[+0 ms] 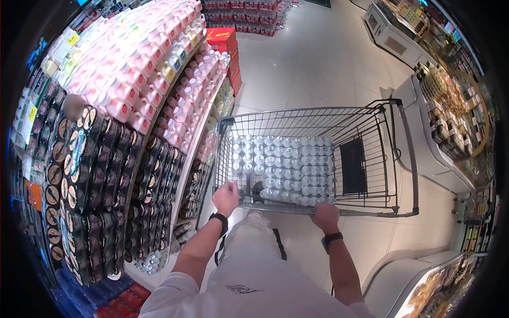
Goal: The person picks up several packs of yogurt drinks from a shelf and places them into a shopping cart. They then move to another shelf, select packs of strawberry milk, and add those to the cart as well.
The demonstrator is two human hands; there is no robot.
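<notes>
A wire shopping cart (366, 211) stands sideways in front of me, its handle end to the right. Packs of bottles with silvery-white tops (299, 164) lie in its basket in close rows, with a gap at the near left corner. My left hand (226, 197) is closed around the near side of the cart towards its left end. Further right, my right hand (324, 216) is curled over the near top rail, its fingertips partly hidden. Both wrists wear dark bands.
Stacked pink bottles (122, 79) and dark shrink-wrapped packs (101, 164) fill the shelving close on my left. Red boxes (222, 40) stand at its far end. Display counters (424, 122) with packaged food line the right. Pale tiled floor (307, 63) stretches beyond the cart.
</notes>
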